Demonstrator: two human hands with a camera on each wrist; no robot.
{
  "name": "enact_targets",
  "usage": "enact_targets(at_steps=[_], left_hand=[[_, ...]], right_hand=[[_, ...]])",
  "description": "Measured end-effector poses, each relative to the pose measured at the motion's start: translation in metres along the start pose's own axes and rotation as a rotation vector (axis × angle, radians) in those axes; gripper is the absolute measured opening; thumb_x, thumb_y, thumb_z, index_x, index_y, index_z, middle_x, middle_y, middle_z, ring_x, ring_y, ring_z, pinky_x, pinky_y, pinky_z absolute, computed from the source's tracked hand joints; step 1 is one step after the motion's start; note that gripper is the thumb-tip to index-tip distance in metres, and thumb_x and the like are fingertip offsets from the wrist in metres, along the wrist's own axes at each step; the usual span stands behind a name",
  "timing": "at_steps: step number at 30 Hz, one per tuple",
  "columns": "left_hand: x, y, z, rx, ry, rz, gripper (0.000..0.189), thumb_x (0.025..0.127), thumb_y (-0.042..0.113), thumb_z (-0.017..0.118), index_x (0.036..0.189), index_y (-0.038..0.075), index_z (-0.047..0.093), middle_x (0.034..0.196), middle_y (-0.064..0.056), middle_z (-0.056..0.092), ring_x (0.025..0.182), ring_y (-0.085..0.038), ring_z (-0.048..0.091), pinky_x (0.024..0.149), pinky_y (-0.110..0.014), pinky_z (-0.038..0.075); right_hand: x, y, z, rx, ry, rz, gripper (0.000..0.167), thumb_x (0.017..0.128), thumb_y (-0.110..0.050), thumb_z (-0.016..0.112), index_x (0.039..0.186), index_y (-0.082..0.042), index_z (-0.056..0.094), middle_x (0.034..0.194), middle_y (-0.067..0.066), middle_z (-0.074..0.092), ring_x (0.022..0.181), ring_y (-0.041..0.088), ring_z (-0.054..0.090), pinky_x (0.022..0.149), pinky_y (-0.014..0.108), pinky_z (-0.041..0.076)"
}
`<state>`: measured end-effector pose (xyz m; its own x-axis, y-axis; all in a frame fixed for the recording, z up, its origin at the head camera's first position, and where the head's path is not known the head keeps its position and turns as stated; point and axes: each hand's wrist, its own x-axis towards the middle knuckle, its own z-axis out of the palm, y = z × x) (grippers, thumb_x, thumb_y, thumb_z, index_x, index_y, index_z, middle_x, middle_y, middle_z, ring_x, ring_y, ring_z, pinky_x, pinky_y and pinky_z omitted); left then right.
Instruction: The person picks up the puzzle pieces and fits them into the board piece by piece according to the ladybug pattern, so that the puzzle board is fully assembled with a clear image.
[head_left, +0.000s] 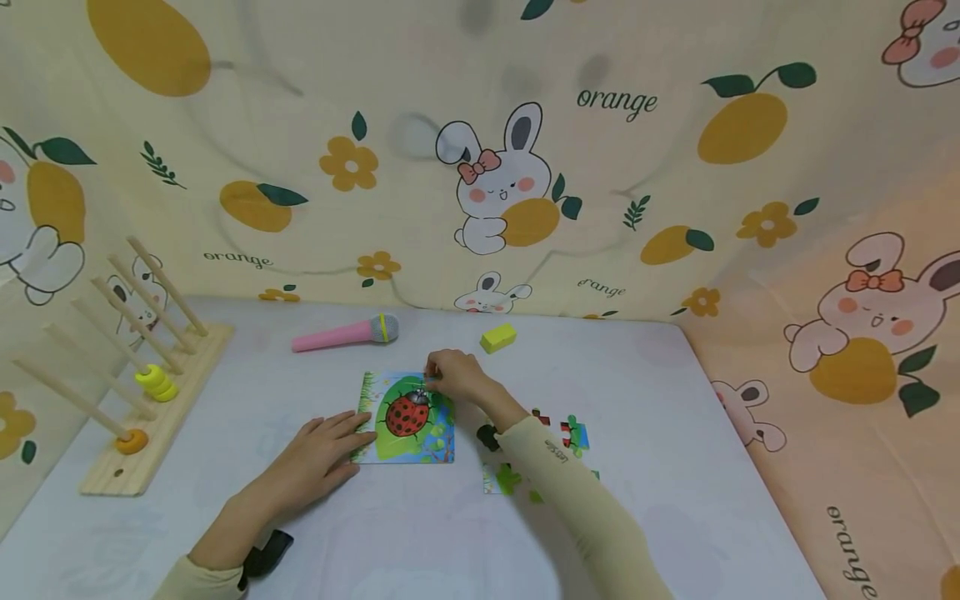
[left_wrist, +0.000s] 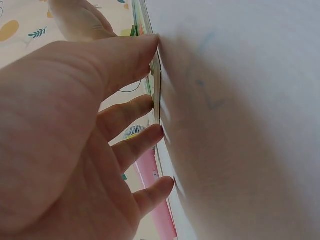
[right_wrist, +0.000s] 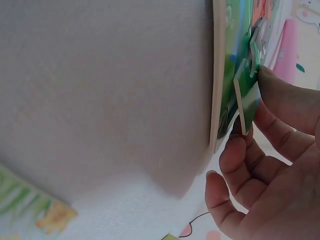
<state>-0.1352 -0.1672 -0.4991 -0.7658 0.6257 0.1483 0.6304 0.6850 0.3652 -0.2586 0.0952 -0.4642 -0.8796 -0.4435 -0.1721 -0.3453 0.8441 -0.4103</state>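
Observation:
A ladybug jigsaw board [head_left: 442,455] lies flat on the table, showing a red spotted ladybug on a green leaf. My right hand [head_left: 463,379] is over its upper right corner. In the right wrist view, thumb and fingers pinch a green puzzle piece [right_wrist: 246,97], tilted above the board's surface. My left hand [head_left: 322,457] rests at the board's left edge, fingers spread and fingertips touching it. Loose puzzle pieces [head_left: 576,435] lie right of the board, partly hidden by the right forearm.
A pink toy microphone [head_left: 333,336] and a yellow block [head_left: 498,337] lie behind the board. On the left stands a wooden peg rack [head_left: 167,425] with yellow rings [head_left: 156,382] and an orange ring [head_left: 131,442]. Patterned cloth [head_left: 405,225] hangs behind the table.

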Motion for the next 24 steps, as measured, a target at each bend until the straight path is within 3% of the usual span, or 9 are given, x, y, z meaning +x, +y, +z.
enact_targets(at_steps=[8,18,24], left_hand=[[0.0006,-0.0011,0.0014,-0.006,0.001,0.000,0.048,0.092,0.021,0.072,0.137,0.010,0.061,0.149,-0.014,0.048,0.138,-0.038,0.042,0.103,-0.066,0.035],[0.0002,-0.0002,-0.0004,0.003,-0.024,-0.011,0.048,0.093,0.022,0.071,0.138,0.011,0.060,0.151,-0.013,0.047,0.139,-0.037,0.040,0.104,-0.067,0.034],[-0.0005,0.0006,-0.0016,-0.005,-0.021,-0.006,0.048,0.093,0.021,0.071,0.138,0.010,0.060,0.151,-0.014,0.046,0.139,-0.037,0.040,0.104,-0.066,0.033]], right_hand=[[0.0008,-0.0015,0.0005,0.020,0.002,0.025,0.013,0.092,-0.020,0.074,0.096,-0.010,0.067,0.089,0.000,0.064,0.082,0.016,0.057,0.075,0.035,0.046],[0.0017,0.0016,0.0022,0.104,0.011,-0.005,0.014,0.091,-0.015,0.075,0.098,-0.006,0.066,0.089,0.003,0.062,0.080,0.016,0.056,0.070,0.030,0.046],[-0.0014,0.0079,0.0005,0.184,0.034,-0.025,0.017,0.096,-0.018,0.069,0.102,-0.003,0.066,0.094,0.006,0.060,0.083,0.017,0.055,0.069,0.029,0.047]])
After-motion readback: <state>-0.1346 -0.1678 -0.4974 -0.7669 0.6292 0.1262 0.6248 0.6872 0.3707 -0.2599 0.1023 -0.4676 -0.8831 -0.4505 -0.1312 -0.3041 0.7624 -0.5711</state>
